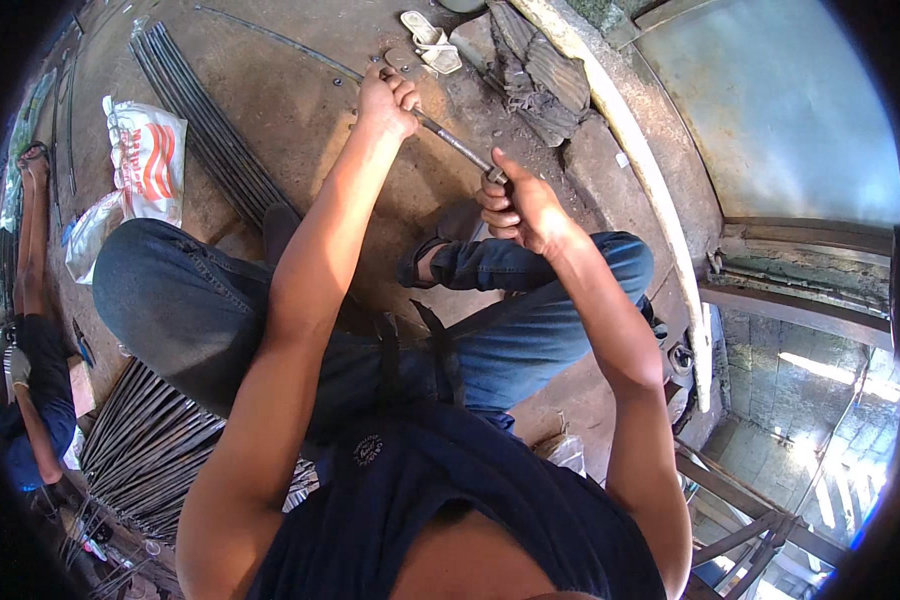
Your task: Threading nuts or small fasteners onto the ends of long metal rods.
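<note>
A long thin metal rod [280,42] runs from the far left toward me, its thicker near part [450,137] reaching my right side. My left hand [388,103] is closed in a fist around the rod. My right hand [523,210] is closed at the near end, where a nut-like metal piece [495,175] shows beside the thumb. The curled fingers hide part of that end. Small dark round bits [337,82] lie on the ground by the rod. My legs [510,345] are folded below both hands.
A bundle of dark rods [205,120] lies left of my arm, beside a white printed sack [150,160]. More thin rods [150,440] are heaped lower left, near another person [35,390]. A pale curved pole [660,175] runs along the right. Sandals [432,42] lie ahead.
</note>
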`<action>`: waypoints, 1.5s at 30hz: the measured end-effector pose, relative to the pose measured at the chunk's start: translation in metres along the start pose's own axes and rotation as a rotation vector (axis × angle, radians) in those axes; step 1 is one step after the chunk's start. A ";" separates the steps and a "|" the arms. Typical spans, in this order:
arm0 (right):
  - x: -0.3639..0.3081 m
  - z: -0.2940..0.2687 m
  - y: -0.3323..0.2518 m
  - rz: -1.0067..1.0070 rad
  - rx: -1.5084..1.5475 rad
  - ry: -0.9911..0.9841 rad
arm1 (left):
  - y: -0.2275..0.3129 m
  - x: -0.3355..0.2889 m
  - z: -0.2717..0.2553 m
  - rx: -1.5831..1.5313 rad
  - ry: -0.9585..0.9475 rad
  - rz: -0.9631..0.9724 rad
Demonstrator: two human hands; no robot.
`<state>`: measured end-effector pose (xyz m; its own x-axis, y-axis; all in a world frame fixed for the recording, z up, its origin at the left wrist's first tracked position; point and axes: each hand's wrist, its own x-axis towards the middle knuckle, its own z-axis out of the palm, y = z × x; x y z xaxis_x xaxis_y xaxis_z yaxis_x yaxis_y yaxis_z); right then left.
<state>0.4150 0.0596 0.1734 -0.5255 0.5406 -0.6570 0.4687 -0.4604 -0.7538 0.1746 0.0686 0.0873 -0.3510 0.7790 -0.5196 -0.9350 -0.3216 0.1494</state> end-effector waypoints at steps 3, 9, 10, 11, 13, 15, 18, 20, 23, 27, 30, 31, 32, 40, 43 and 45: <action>-0.002 0.007 0.005 -0.413 -0.489 0.312 | -0.003 -0.003 0.005 0.032 0.051 0.028; -0.005 0.001 0.009 -0.843 -1.256 0.396 | -0.003 0.002 -0.001 0.061 0.028 0.032; -0.001 -0.002 0.013 -0.839 -1.258 0.402 | -0.005 0.001 -0.001 0.055 0.042 0.028; 0.002 -0.001 0.015 -0.674 -1.002 0.298 | -0.004 0.001 -0.003 0.048 0.060 0.031; 0.002 -0.002 0.014 -0.267 -0.372 0.025 | -0.004 0.004 -0.002 0.055 0.039 0.033; 0.008 -0.010 0.020 -0.267 -0.359 0.021 | -0.004 0.006 -0.002 0.067 0.018 0.027; 0.005 -0.007 0.019 -0.608 -0.791 0.226 | -0.002 0.006 -0.004 0.079 -0.028 0.019; -0.003 -0.003 0.016 -0.948 -1.234 0.452 | -0.005 0.005 -0.005 0.059 0.034 0.025; -0.012 -0.001 0.013 -1.049 -1.344 0.532 | -0.006 0.007 -0.003 0.062 0.093 0.002; -0.010 -0.006 0.014 -1.050 -1.598 0.440 | -0.006 0.011 -0.008 0.126 0.169 -0.006; 0.002 -0.010 0.014 -1.060 -1.674 0.380 | -0.006 0.011 -0.010 0.136 0.177 0.009; 0.006 -0.014 0.015 -1.062 -1.601 0.347 | -0.006 0.012 -0.010 0.134 0.169 0.005; 0.009 -0.015 0.017 -1.064 -1.528 0.311 | -0.006 0.011 -0.009 0.130 0.163 0.002; -0.006 0.006 -0.004 0.144 0.352 -0.228 | 0.007 -0.001 0.004 0.103 0.002 0.058; -0.003 -0.002 -0.004 0.165 0.486 -0.408 | 0.007 0.000 0.007 0.009 -0.074 0.002; -0.003 0.004 0.006 -0.216 0.049 -0.059 | 0.005 0.001 0.008 -0.005 -0.039 -0.040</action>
<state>0.4163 0.0527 0.1711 -0.6514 0.5889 -0.4783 0.3061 -0.3728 -0.8760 0.1688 0.0720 0.0938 -0.3147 0.8116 -0.4922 -0.9482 -0.2923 0.1244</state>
